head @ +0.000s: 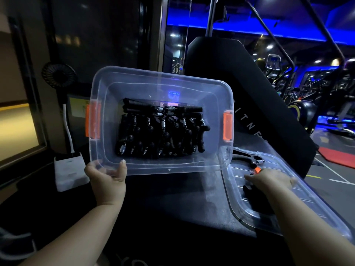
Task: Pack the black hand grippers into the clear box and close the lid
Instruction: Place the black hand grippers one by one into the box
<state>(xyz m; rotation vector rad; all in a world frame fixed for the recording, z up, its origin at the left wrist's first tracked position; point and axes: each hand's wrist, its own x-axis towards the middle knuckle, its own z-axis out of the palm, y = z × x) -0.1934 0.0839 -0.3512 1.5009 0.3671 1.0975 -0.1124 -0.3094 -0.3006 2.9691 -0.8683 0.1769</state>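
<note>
The clear box (107,89) with orange side latches is tipped toward me, its opening facing the camera. Several black hand grippers (161,131) with metal springs lie packed inside it. My left hand (105,174) grips the box's near rim, thumb on the inside. The clear lid (288,208) lies flat on the dark surface at the right. One more black hand gripper (247,160) rests on the lid. My right hand (269,180) lies over that gripper's near handle, fingers pointing left; whether they curl round it is hidden.
A white power adapter (70,171) with a cable stands left of the box, below a small black fan (58,74). A black padded machine panel (240,83) rises behind the box. Gym machines under blue light fill the right background.
</note>
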